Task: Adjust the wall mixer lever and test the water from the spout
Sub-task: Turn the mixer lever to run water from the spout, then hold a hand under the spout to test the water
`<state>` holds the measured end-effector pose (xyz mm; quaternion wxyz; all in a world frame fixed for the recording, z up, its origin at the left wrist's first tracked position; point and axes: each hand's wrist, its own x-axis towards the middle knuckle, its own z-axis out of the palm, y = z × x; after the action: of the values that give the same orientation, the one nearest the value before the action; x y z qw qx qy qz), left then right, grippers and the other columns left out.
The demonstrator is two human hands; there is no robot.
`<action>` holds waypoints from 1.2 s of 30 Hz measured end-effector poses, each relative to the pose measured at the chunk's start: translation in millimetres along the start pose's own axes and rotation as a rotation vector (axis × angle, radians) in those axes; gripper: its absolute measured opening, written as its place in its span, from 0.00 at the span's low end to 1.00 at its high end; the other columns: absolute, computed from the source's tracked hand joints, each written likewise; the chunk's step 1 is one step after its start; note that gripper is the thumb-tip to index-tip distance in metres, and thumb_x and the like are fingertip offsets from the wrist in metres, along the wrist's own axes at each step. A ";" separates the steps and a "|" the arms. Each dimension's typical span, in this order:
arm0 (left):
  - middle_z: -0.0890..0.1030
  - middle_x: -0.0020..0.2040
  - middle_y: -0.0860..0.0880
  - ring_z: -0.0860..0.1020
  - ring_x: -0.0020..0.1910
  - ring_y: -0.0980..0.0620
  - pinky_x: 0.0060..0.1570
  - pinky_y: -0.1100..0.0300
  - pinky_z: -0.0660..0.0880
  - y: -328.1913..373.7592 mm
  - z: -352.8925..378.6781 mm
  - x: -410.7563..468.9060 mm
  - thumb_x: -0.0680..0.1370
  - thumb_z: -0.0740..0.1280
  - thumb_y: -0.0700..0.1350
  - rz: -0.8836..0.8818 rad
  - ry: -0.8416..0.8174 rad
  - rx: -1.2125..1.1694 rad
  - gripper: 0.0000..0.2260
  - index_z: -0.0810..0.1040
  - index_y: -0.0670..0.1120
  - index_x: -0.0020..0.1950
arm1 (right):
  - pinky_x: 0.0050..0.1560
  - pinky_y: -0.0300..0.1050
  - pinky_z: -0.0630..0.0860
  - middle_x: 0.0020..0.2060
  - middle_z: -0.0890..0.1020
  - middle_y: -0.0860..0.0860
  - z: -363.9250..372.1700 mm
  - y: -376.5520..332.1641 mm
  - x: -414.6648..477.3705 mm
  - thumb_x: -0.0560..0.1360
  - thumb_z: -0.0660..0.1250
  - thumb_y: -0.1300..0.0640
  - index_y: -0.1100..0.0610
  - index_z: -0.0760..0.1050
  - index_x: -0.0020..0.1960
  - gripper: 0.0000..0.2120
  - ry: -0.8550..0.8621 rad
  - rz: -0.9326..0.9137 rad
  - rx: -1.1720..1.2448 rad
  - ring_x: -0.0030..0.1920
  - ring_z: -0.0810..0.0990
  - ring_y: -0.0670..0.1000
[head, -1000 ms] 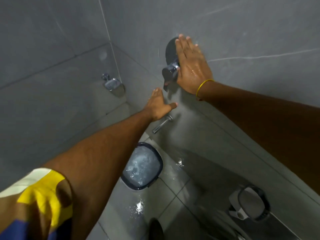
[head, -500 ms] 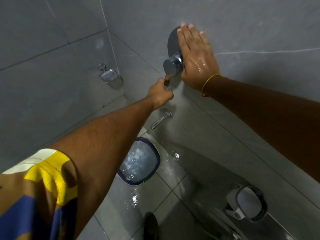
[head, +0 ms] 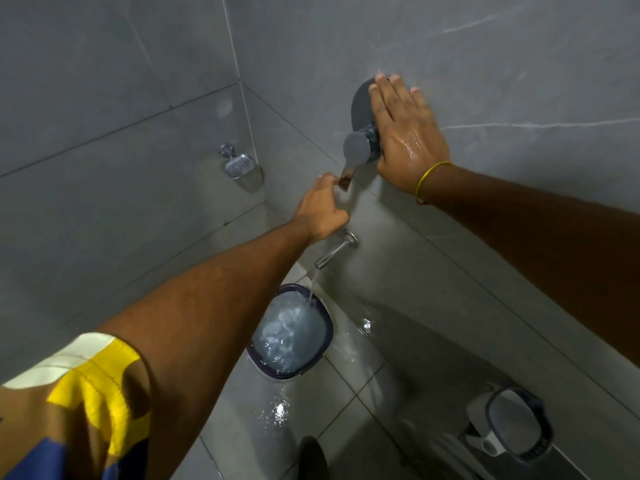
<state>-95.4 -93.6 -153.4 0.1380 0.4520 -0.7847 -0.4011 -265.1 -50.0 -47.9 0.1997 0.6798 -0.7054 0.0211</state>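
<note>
The left hand pinches the tip of the lever on the wall; the right hand lies flat and open beside the mixer. Water runs from the spout into the bucket, so adjusting is under way. Next, likely a hand under the stream.

Water-filled bucket, wall soap dish, mug on floor.

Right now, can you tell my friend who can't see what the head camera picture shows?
A person's left hand pinches the tip of the wall mixer lever while the right hand presses flat on the grey tiled wall. Water runs from the spout into a full bucket below.
</note>
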 end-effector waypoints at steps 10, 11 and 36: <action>0.49 0.86 0.42 0.46 0.85 0.43 0.79 0.47 0.48 -2.8 7.7 -2.5 0.75 0.73 0.48 0.080 0.091 0.101 0.47 0.47 0.43 0.85 | 0.82 0.60 0.51 0.82 0.55 0.62 -1.6 -3.3 -2.2 0.75 0.62 0.57 0.66 0.53 0.82 0.39 0.007 0.008 0.005 0.83 0.53 0.62; 0.48 0.86 0.42 0.45 0.85 0.43 0.79 0.46 0.47 -3.0 8.5 -3.8 0.75 0.72 0.49 0.095 0.105 0.124 0.48 0.45 0.43 0.85 | 0.82 0.60 0.51 0.82 0.55 0.62 -1.7 -3.8 -2.5 0.75 0.62 0.57 0.66 0.53 0.82 0.39 0.008 0.009 0.006 0.83 0.52 0.62; 0.40 0.86 0.43 0.39 0.84 0.45 0.79 0.48 0.40 -3.0 -0.8 -24.7 0.79 0.66 0.59 0.176 0.222 0.293 0.47 0.39 0.42 0.85 | 0.82 0.60 0.51 0.82 0.54 0.64 -10.0 2.2 1.0 0.77 0.61 0.59 0.67 0.53 0.82 0.37 -0.039 -0.072 -0.067 0.82 0.52 0.63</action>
<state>-79.4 -74.5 -151.6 0.1908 0.4385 -0.8511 -0.2167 -264.6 -47.7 -37.9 0.2093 0.6978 -0.6847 -0.0228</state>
